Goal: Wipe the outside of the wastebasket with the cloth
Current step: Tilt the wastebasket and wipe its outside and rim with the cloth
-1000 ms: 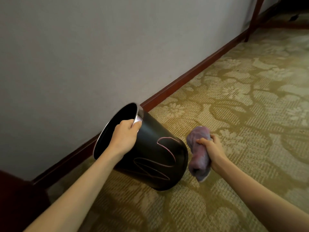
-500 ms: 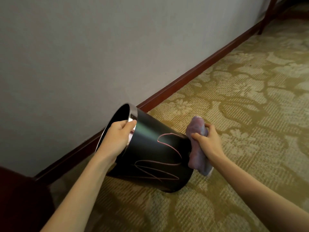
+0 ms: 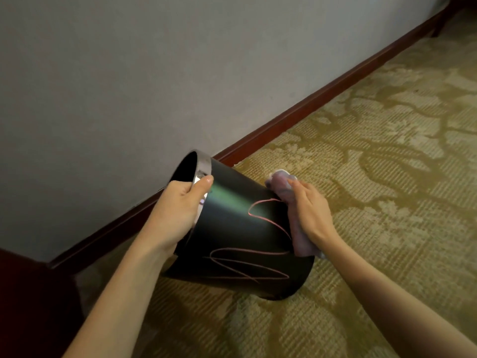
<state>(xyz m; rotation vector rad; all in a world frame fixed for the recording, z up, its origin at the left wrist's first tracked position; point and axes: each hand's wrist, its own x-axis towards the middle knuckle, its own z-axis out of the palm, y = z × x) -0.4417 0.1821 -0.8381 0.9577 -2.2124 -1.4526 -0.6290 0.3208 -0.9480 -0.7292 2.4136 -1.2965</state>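
A black wastebasket with a silver rim and thin pink scribbled lines on its side is tilted toward the wall, its base edge on the carpet. My left hand grips the silver rim, thumb on the outside. My right hand holds a bunched purple cloth and presses it flat against the right side of the wastebasket. The far side of the basket is hidden.
A pale wall with a dark red baseboard runs diagonally behind the basket. Patterned green-gold carpet covers the floor to the right. A dark red piece of furniture fills the lower left corner.
My right hand carried the cloth leftward from beside the basket onto its side. The basket tipped a bit more, and the left hand kept its grip on the rim.
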